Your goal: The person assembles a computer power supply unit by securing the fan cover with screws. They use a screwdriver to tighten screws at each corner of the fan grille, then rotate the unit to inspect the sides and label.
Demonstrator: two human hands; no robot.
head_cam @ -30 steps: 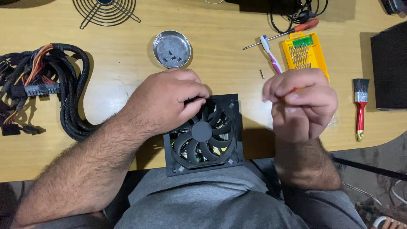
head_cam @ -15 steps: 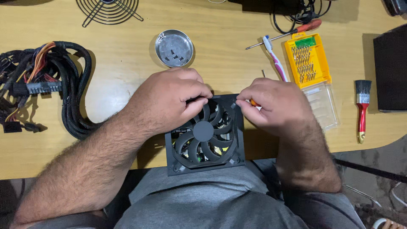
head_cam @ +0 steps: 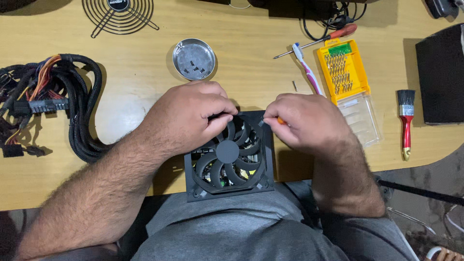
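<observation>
The black fan box (head_cam: 229,157) sits at the table (head_cam: 251,82) edge. Its wire grill (head_cam: 118,14) is already off, and screws lie in the little dish (head_cam: 194,59). The left hand (head_cam: 191,118) holds the fan. The right hand (head_cam: 304,121) pinches a small orange tool (head_cam: 280,121) at the top corner.
</observation>
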